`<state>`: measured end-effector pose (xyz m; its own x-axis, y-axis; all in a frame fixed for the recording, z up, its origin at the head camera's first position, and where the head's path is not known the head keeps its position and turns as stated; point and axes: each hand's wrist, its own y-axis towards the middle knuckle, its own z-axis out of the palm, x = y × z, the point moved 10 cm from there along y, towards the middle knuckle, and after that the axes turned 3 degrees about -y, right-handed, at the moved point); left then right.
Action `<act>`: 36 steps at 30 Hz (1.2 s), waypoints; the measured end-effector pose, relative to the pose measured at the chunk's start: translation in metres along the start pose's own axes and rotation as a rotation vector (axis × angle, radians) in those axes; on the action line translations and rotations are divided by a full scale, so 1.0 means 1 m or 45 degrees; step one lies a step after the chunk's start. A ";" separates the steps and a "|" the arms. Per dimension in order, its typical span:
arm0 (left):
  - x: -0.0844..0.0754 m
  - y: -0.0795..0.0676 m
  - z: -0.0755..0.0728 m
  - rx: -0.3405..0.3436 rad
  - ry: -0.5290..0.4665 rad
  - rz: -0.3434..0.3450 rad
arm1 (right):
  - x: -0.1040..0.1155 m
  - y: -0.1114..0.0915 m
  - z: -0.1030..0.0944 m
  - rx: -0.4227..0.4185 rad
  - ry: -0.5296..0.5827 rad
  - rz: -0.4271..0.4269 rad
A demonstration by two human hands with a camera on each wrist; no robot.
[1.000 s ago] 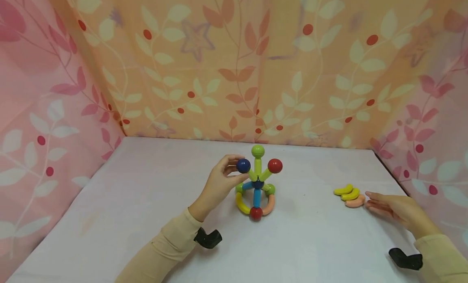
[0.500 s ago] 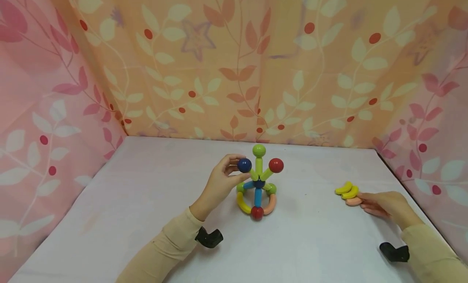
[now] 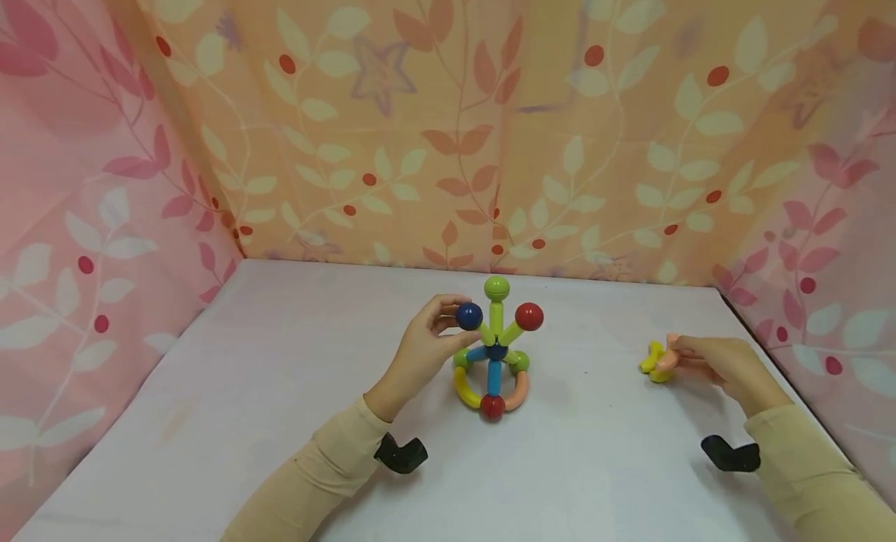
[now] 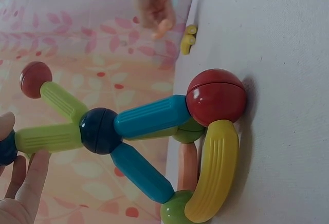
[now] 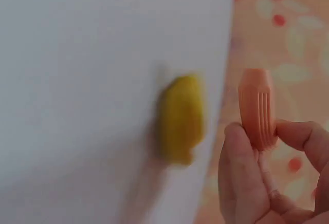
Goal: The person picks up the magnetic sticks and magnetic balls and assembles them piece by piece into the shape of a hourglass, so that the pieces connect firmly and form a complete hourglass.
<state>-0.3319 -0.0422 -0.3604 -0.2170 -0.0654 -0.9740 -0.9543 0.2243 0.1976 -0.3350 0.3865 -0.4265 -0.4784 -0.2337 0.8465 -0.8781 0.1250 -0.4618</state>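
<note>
A structure of coloured balls and sticks, a magnetic building toy (image 3: 495, 375), stands in the middle of the table on a ring of curved sticks. Thumb and fingers of my left hand (image 3: 423, 344) grip its upper dark blue ball (image 3: 469, 316) from the left. A red ball (image 3: 529, 316) and a light green ball (image 3: 497, 288) top its other upper arms. On the right, my right hand (image 3: 724, 367) pinches a salmon curved stick (image 5: 257, 108) by its lower end, raised off the table. Close behind that stick lie two yellow curved sticks (image 5: 181, 118).
White cloth covers the table (image 3: 315, 309). Patterned curtains (image 3: 315, 122) enclose its back and sides. Black mounts (image 3: 401, 454) show beside both wrists.
My right hand has moved in from the right, taken hold of the salmon curved stick and lifted it, tilting it upright. My left hand keeps its grip on the blue ball.
</note>
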 end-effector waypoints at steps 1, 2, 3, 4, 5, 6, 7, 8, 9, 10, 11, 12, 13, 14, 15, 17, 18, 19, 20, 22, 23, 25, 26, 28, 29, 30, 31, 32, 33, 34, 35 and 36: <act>0.000 0.000 0.000 -0.003 -0.003 -0.006 | 0.012 -0.002 0.010 0.044 -0.009 -0.042; 0.000 0.000 -0.001 -0.006 -0.005 -0.009 | 0.025 -0.005 0.021 0.091 0.003 -0.077; -0.001 -0.001 -0.001 -0.007 -0.004 -0.010 | 0.038 -0.008 0.033 0.141 0.025 -0.105; -0.001 -0.001 -0.001 -0.008 -0.003 -0.011 | 0.050 -0.011 0.045 0.188 0.036 -0.135; -0.001 -0.001 -0.001 -0.006 -0.003 -0.012 | 0.062 -0.014 0.057 0.233 0.052 -0.162; -0.001 -0.001 -0.001 -0.005 -0.004 -0.010 | 0.073 -0.018 0.069 0.278 0.082 -0.191; -0.001 -0.001 -0.001 -0.007 -0.006 -0.008 | 0.084 -0.020 0.080 0.312 0.130 -0.203; -0.001 -0.001 -0.002 -0.010 -0.008 -0.006 | 0.093 -0.022 0.091 0.346 0.187 -0.214; 0.000 -0.001 -0.002 -0.012 -0.012 -0.006 | 0.102 -0.023 0.101 0.382 0.224 -0.234; 0.000 -0.001 -0.002 -0.014 -0.017 -0.007 | 0.109 -0.025 0.111 0.412 0.260 -0.251; 0.000 -0.002 -0.002 -0.015 -0.021 -0.006 | 0.116 -0.026 0.120 0.436 0.293 -0.264; 0.000 -0.002 -0.002 -0.015 -0.027 -0.006 | 0.121 -0.026 0.128 0.454 0.324 -0.274; 0.001 -0.002 -0.002 -0.013 -0.032 -0.009 | 0.125 -0.026 0.135 0.460 0.339 -0.280; 0.001 -0.002 -0.001 -0.011 -0.034 -0.011 | 0.129 -0.027 0.141 0.464 0.340 -0.293; 0.001 -0.002 -0.001 -0.009 -0.034 -0.012 | 0.132 -0.027 0.147 0.462 0.332 -0.307; 0.000 -0.002 0.000 -0.010 -0.031 -0.009 | 0.138 -0.027 0.156 0.456 0.307 -0.330; 0.000 -0.002 0.000 -0.011 -0.030 -0.008 | 0.140 -0.027 0.159 0.453 0.286 -0.339; -0.001 -0.002 0.000 -0.013 -0.028 -0.008 | 0.142 -0.026 0.162 0.446 0.260 -0.346; -0.001 -0.002 0.000 -0.016 -0.025 -0.005 | 0.144 -0.026 0.165 0.441 0.235 -0.351; -0.002 -0.002 0.000 -0.014 -0.029 0.000 | 0.146 -0.026 0.168 0.427 0.184 -0.354; -0.002 -0.001 0.000 -0.012 -0.031 0.001 | 0.147 -0.026 0.169 0.422 0.165 -0.353; -0.003 -0.001 0.000 -0.010 -0.029 0.007 | 0.148 -0.025 0.171 0.408 0.133 -0.353; -0.003 -0.001 0.000 -0.010 -0.029 0.007 | 0.149 -0.025 0.173 0.404 0.120 -0.356; -0.004 -0.002 0.000 -0.012 -0.026 0.005 | 0.150 -0.025 0.175 0.401 0.099 -0.363; -0.004 -0.002 0.000 -0.012 -0.025 0.006 | 0.151 -0.025 0.177 0.400 0.088 -0.366; -0.004 -0.002 -0.001 -0.013 -0.022 0.005 | 0.152 -0.025 0.178 0.397 0.082 -0.367; -0.004 -0.002 -0.001 -0.012 -0.023 0.003 | 0.152 -0.025 0.179 0.399 0.078 -0.366; -0.004 -0.002 -0.001 -0.012 -0.022 0.001 | 0.152 -0.025 0.180 0.394 0.074 -0.361; -0.003 -0.002 -0.001 -0.012 -0.020 0.002 | 0.152 -0.025 0.180 0.394 0.071 -0.358; -0.003 -0.002 0.000 -0.011 -0.019 0.001 | 0.152 -0.024 0.181 0.395 0.066 -0.356; -0.003 -0.002 0.000 -0.011 -0.020 0.003 | 0.151 -0.024 0.181 0.398 0.060 -0.351; -0.002 -0.002 0.000 -0.012 -0.018 0.001 | 0.151 -0.024 0.182 0.402 0.053 -0.347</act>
<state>-0.3299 -0.0426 -0.3586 -0.2147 -0.0518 -0.9753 -0.9560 0.2154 0.1991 -0.3854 0.1728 -0.3356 -0.2338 -0.1773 0.9560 -0.9320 -0.2393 -0.2723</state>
